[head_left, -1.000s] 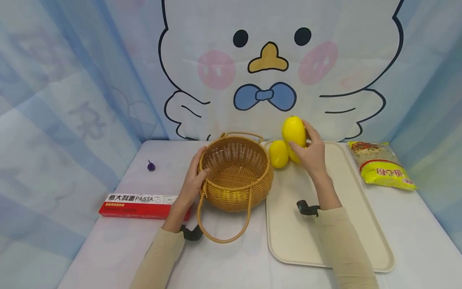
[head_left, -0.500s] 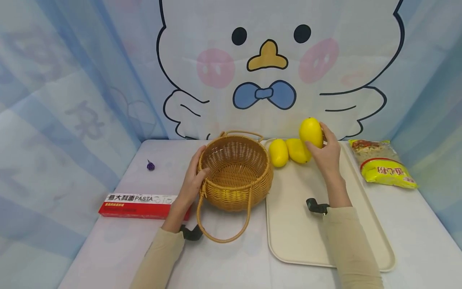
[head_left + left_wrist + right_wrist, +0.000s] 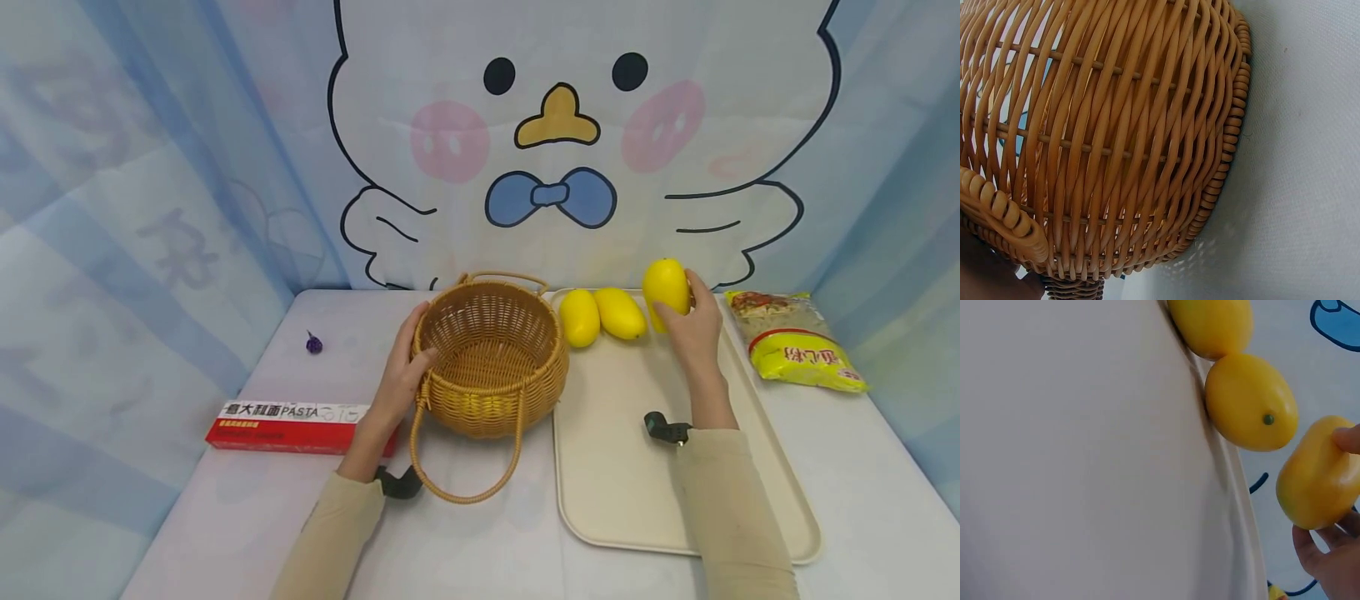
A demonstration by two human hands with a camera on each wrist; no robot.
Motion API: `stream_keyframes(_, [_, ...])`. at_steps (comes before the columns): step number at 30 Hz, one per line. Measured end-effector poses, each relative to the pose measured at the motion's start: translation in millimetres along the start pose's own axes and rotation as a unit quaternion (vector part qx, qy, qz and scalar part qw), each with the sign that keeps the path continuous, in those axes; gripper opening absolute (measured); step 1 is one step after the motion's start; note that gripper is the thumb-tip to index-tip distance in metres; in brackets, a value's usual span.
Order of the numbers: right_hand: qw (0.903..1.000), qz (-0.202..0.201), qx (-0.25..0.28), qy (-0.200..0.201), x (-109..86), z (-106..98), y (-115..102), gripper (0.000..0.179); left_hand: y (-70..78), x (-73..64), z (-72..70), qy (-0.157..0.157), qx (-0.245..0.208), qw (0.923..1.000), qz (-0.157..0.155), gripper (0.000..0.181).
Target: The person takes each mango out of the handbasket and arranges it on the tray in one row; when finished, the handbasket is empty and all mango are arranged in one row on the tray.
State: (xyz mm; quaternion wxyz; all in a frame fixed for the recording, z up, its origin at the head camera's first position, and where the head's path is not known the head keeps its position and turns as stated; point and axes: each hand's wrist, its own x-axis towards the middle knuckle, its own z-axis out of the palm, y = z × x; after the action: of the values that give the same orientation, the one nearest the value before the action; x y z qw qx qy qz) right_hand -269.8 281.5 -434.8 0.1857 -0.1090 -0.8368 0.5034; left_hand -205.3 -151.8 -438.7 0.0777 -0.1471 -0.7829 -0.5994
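A woven wicker basket (image 3: 491, 400) with two thin handles stands mid-table, nothing in it. My left hand (image 3: 401, 371) grips its left rim, thumb at the edge; the left wrist view is filled by the basket's woven side (image 3: 1116, 125). Between thumb and fingers, my right hand (image 3: 693, 325) holds a yellow mango (image 3: 666, 285) over the far right part of the beige tray (image 3: 622, 500). Two more mangoes, a left one (image 3: 579, 318) and a right one (image 3: 621, 313), lie side by side at the tray's far left. The right wrist view shows the held mango (image 3: 1316, 475) apart from them.
Left of the basket lies a red and white pasta box (image 3: 288, 429), partly behind the left arm. A small purple object (image 3: 313, 342) is farther back. Right of the tray is a yellow food packet (image 3: 798, 343). A printed curtain (image 3: 555, 250) stands behind the table.
My right hand has carried the held mango to the right and slightly lower, uncovering the right one of the two on the tray. The left hand and basket stay put.
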Motion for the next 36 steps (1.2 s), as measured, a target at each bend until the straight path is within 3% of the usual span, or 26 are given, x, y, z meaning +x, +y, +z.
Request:
stream_keyframes(13, [0.9936,0.062,-0.048,-0.081,0.8,2.4,23.0,0.078,-0.7,-0.6,0.6,-0.001,0.000,1.0000,0.003,0.069])
stream_keyframes(25, [0.9929,0.083,-0.052,-0.068,1.4,4.8,17.2,0.069,1.3,-0.2,-0.2,-0.002,0.000,1.0000,0.002,0.068])
stream_keyframes(31, [0.9965,0.069,-0.030,-0.035,-1.2,2.8,11.3,0.066,1.1,-0.3,-0.3,-0.004,-0.002,1.0000,0.001,0.068])
stream_keyframes(36, [0.9977,0.056,-0.025,-0.031,-2.8,1.6,11.1,0.064,1.3,-0.9,-0.5,-0.004,-0.001,1.0000,0.002,0.068])
